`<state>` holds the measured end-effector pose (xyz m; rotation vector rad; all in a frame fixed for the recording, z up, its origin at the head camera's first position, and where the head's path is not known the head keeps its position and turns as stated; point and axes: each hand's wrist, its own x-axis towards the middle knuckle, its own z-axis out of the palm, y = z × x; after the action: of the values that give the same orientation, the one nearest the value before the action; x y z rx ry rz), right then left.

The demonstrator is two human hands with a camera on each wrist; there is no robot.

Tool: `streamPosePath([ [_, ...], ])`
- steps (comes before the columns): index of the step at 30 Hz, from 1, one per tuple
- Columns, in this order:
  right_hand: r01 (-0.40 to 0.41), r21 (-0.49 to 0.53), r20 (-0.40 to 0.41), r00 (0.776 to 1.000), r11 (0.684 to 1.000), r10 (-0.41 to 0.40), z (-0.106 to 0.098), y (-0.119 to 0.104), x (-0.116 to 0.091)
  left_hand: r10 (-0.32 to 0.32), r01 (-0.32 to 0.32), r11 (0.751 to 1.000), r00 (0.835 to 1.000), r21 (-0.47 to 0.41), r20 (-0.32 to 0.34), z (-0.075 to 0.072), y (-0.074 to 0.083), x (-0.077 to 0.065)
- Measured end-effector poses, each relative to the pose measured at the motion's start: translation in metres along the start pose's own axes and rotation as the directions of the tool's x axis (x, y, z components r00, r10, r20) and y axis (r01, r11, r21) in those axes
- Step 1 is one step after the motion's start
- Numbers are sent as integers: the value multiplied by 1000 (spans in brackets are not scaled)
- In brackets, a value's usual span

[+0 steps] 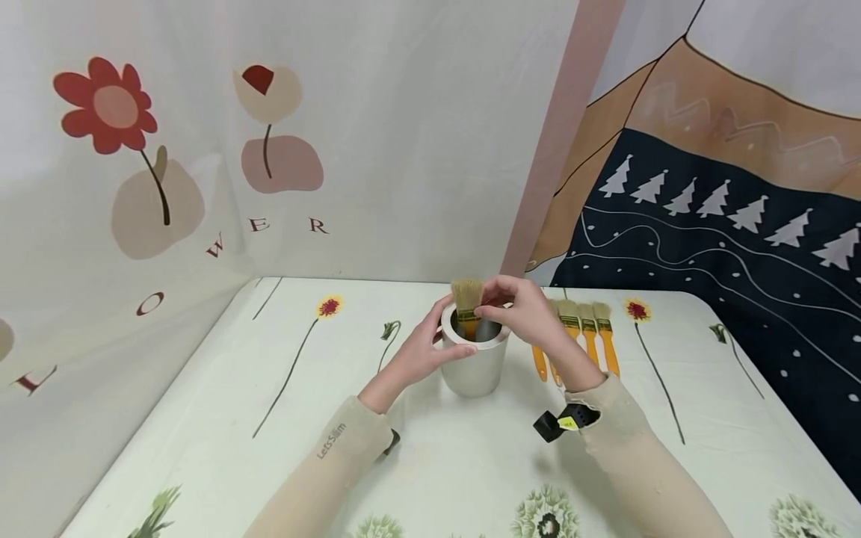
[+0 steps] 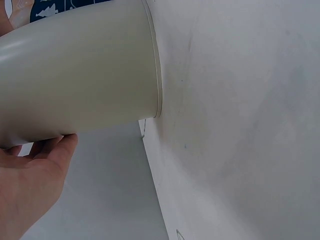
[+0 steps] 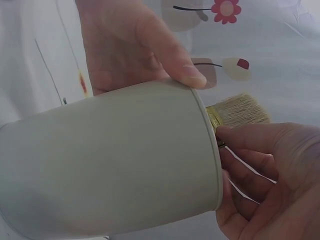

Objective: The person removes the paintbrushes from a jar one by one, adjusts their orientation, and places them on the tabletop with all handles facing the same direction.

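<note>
A white cylindrical container (image 1: 473,371) stands upright on the table, its mouth facing up. My left hand (image 1: 425,345) grips its left side, the thumb lying along the near rim. In the right wrist view that thumb (image 3: 190,75) overlaps the rim. My right hand (image 1: 523,314) is over the right of the mouth, pinching a paintbrush (image 1: 467,295) near its metal band. Pale bristles point upward above the rim, while the orange handle goes down inside the container, where its lower part is hidden. The left wrist view shows fingers (image 2: 60,152) against the container's wall.
Several paintbrushes with orange handles (image 1: 609,351) lie side by side to the right of the container, partly behind my right forearm. A white cloth with printed flowers covers the table (image 1: 464,471). Printed curtains (image 1: 417,134) hang behind the table's far edge.
</note>
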<state>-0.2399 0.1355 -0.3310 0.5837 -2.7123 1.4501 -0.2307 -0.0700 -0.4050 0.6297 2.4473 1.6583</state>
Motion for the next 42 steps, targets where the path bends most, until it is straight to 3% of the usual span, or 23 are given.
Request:
streamPosePath([
  [14,21,46,-41,999,999,-19,-12,-11,1,-19,19,1000,1000,2,0,-1,0,1],
  [42,59,48,-214,976,997,-48,-61,-38,-8,3,-3,1000,1000,-9,-8,0,-3,2],
])
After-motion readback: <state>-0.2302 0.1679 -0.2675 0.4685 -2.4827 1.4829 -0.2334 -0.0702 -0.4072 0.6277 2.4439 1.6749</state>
